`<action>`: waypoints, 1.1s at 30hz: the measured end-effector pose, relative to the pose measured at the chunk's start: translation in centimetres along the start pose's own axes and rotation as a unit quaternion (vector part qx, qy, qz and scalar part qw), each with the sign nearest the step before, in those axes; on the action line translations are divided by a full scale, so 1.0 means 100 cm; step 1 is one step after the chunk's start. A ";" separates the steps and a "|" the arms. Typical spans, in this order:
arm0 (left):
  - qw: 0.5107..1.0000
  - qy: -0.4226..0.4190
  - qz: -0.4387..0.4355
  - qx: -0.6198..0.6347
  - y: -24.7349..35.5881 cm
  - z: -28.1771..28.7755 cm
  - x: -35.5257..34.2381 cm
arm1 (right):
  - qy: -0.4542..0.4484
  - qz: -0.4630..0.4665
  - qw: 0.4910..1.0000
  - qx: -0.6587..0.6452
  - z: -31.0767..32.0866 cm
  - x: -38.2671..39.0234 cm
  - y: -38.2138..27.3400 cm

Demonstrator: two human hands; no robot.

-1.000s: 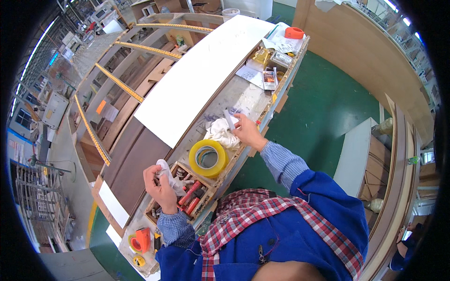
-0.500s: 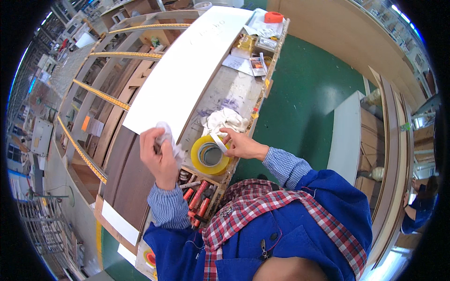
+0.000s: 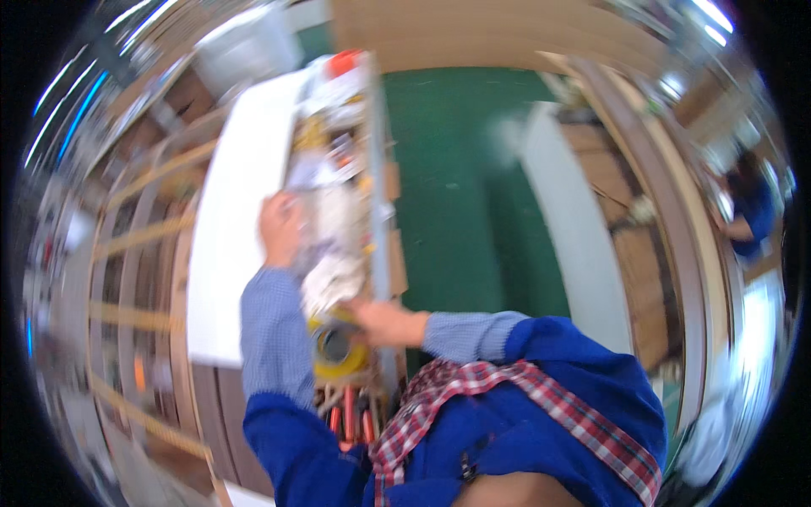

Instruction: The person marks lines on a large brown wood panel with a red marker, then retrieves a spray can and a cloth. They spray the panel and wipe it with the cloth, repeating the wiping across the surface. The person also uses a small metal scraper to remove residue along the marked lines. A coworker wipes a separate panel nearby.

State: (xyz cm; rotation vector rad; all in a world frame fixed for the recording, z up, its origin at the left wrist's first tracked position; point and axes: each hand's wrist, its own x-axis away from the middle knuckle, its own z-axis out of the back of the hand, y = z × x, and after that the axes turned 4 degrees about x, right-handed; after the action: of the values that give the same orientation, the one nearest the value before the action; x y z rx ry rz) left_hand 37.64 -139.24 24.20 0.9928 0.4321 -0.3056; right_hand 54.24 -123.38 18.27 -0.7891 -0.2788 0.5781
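Note:
The picture is smeared by motion. My left hand (image 3: 281,228) is stretched forward over the edge of a long white panel (image 3: 241,220), its fingers curled but blurred. A pale patch shows beside the fingertips; whether they hold it I cannot make out. Nearer to me, my right hand (image 3: 384,323) is at the side of a wide roll of yellow tape (image 3: 336,365), close to a bunched white cloth (image 3: 332,283). Its fingertips blur into the cloth and the roll, so their grip is hidden.
Red-handled tools (image 3: 349,420) sit in a compartment close to my body. An orange-red object (image 3: 344,62) and several small packages lie at the narrow bench's far end. Yellow-edged racks (image 3: 135,317) stand left; stacked boards (image 3: 655,194) and a person in blue (image 3: 752,207) are on the right.
The view has turned, shifting the bench leftward. My left hand, earlier closed on a crumpled white wad, has reached forward. The white strip in my right hand no longer shows clearly.

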 end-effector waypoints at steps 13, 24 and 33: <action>0.876 -0.351 -0.198 -0.263 -0.013 -0.085 -0.020 | 0.062 0.207 0.974 -0.063 -0.050 0.051 0.080; 0.683 -0.584 -0.402 -0.177 0.173 -0.279 0.113 | 0.105 -0.206 0.973 0.009 0.006 0.347 0.197; 0.508 -0.783 -0.358 -0.013 0.357 -0.475 0.344 | 0.298 -0.653 0.684 -0.128 -0.067 0.676 0.177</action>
State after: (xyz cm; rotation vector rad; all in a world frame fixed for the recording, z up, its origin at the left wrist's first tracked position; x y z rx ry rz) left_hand 73.36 -82.01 11.40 0.0968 -0.9212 -1.7621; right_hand 105.28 -77.86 2.34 -0.7934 -0.2457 -1.1075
